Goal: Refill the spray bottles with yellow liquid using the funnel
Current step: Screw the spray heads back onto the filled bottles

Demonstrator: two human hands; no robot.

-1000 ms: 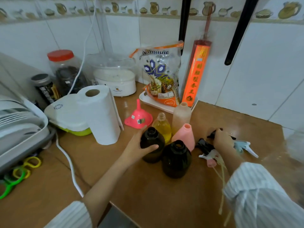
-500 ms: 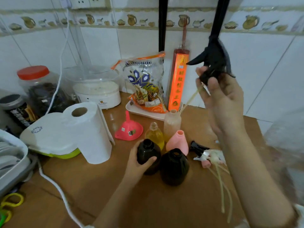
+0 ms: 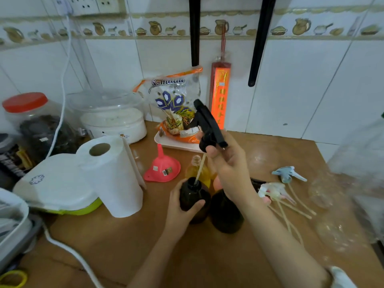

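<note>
Left hand [image 3: 180,208] wraps its fingers round the dark bottle [image 3: 194,199], upright on the wooden table [image 3: 145,246]. Right hand [image 3: 230,165] pinches the black spray head [image 3: 208,126] above that bottle, its dip tube [image 3: 200,168] angled down into the open neck. A second dark bottle [image 3: 226,215] stands touching it on the right. Behind the bottle sit the yellow liquid bottle [image 3: 197,169] and pink funnel [image 3: 163,168]; paper towel roll [image 3: 112,175] to its left. Bare tabletop runs from the bottle towards the near edge.
</note>
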